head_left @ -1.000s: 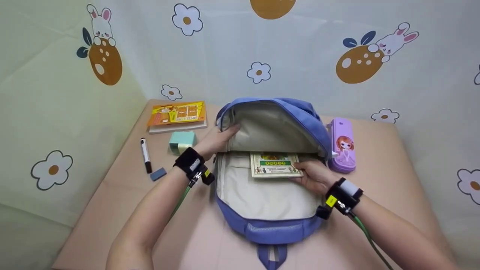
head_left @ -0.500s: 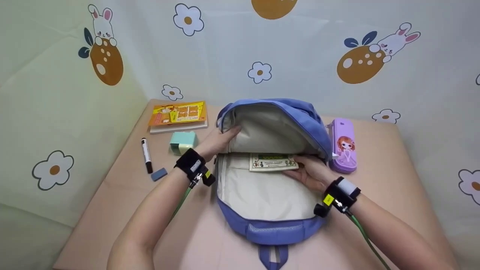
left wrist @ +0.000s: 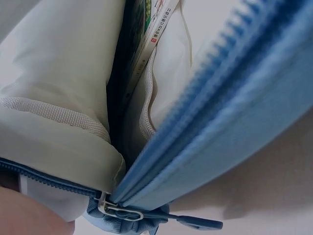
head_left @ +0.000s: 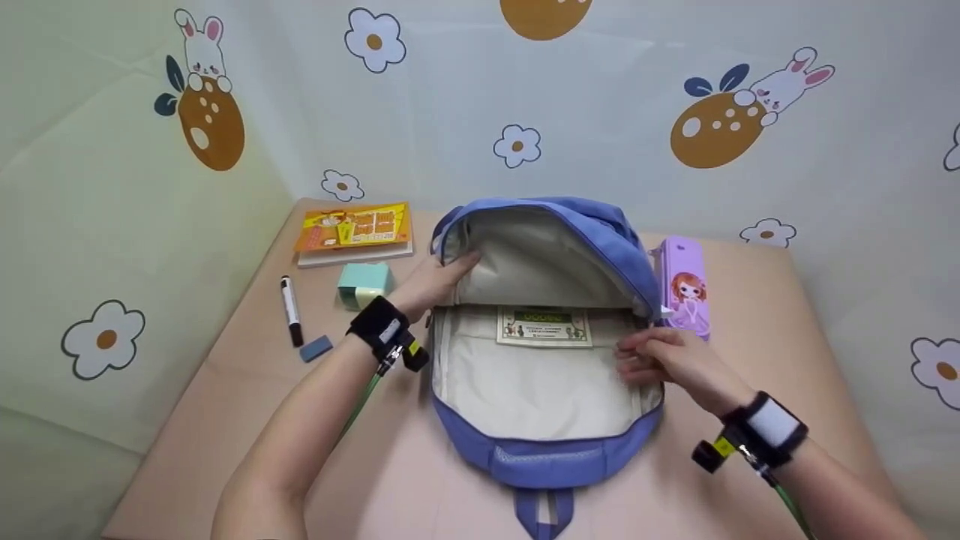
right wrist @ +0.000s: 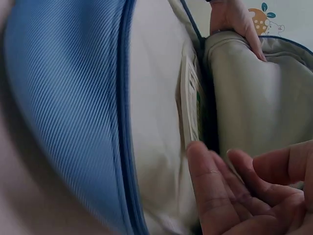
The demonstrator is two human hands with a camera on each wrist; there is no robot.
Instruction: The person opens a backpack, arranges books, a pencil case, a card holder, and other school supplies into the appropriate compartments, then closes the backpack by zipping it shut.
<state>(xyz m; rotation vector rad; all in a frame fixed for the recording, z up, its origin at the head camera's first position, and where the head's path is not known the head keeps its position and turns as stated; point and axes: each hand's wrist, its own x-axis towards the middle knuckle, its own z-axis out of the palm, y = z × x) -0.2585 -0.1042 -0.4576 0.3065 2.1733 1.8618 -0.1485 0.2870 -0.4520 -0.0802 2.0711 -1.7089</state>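
Blue bag (head_left: pixel 551 450) lies open at frame centre. My left hand (head_left: pixel 435 281) grips its flap edge. My right hand (head_left: pixel 667 358), fingers loosely spread, holds nothing. From the head view I see the book (head_left: pixel 544 327) cover tucked in the inner pocket; the left wrist view shows only its thin edge (left wrist: pixel 146 46).
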